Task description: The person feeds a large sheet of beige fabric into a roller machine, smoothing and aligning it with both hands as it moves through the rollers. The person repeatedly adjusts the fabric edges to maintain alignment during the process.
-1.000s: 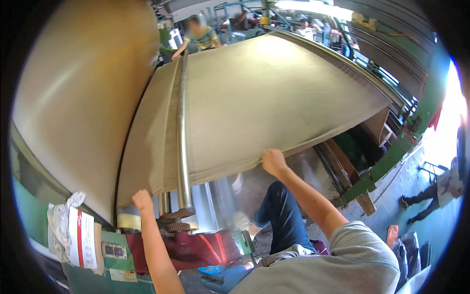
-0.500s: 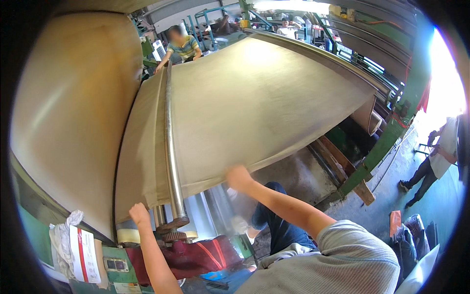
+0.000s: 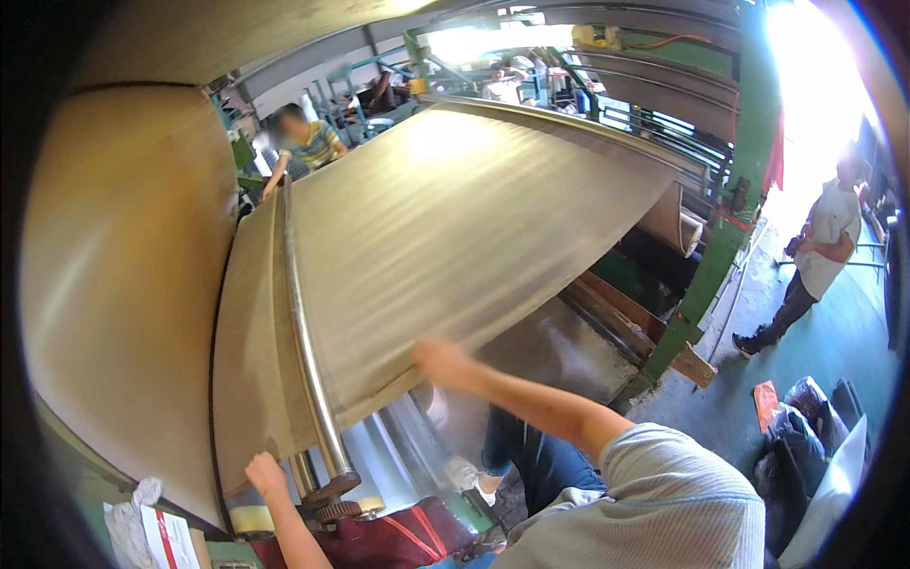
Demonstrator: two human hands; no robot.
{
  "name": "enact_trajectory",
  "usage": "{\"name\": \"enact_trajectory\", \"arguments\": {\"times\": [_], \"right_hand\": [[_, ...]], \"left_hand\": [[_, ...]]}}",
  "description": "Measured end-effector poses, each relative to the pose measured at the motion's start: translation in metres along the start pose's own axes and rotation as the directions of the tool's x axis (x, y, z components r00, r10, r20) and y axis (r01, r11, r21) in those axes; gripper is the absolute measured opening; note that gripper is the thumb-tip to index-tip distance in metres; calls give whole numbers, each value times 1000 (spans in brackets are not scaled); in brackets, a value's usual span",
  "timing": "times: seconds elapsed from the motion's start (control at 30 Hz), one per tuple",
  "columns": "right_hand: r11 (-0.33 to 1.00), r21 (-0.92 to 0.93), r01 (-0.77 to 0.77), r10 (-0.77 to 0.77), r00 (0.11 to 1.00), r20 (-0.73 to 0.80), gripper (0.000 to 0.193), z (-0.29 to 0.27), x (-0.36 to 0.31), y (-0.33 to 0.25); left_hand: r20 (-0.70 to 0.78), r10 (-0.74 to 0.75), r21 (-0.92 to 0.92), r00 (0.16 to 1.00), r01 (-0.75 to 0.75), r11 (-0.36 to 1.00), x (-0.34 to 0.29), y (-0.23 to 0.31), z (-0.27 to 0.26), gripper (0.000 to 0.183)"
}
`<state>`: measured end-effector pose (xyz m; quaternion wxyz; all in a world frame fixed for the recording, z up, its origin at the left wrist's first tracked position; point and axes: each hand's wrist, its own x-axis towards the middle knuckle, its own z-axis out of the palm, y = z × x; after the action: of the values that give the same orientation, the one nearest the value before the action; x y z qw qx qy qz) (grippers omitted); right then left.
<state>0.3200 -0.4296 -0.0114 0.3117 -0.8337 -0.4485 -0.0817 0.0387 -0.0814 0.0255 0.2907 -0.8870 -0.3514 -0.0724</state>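
Note:
A wide tan fabric sheet (image 3: 455, 218) stretches from the back rail to a large tan-covered drum on the left. Near the drum, my left hand (image 3: 266, 473) is closed on the sheet's near edge, just left of a shiny metal bar. My right hand (image 3: 444, 365), blurred, is in a fist at the near edge farther right; the finger detail is smeared. Lying across the sheet, the metal bar (image 3: 308, 341) has a gear (image 3: 341, 510) beneath its near end. At the sheet's far left edge, a co-worker in a striped shirt (image 3: 318, 147) reaches toward the bar's far end.
The large drum (image 3: 123, 275) rises close on the left. A green post (image 3: 725, 237) and wooden beam (image 3: 697, 365) stand at right. Dark red cloth (image 3: 398, 536) covers the machine below me. Another person (image 3: 825, 237) stands at far right, beyond dark bagged items (image 3: 801, 446).
My view has shifted, so the sheet and bar appear farther left. Both hands stay at the sheet's near edge. Streaky ripples now show across the sheet. The far-right person shows more fully.

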Motion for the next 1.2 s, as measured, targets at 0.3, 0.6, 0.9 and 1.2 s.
{"name": "enact_trajectory", "arguments": {"times": [0.3,0.6,0.9,1.2], "right_hand": [[926,-368,-88,70,996,-63,9,-8,-30,36],[957,-288,-23,41,998,57,9,24,-30,-13],[962,-242,128,-123,992,38,13,57,-24,-54],[924,-122,363,-364,931,13,15,44,-9,-57]], "left_hand": [[38,76,8,996,-77,997,4,0,14,6],[-37,8,-7,999,-8,1000,0,9,-5,9],[31,-71,79,997,68,995,1,-11,30,14],[46,58,56,997,-60,997,4,-2,9,8]]}}
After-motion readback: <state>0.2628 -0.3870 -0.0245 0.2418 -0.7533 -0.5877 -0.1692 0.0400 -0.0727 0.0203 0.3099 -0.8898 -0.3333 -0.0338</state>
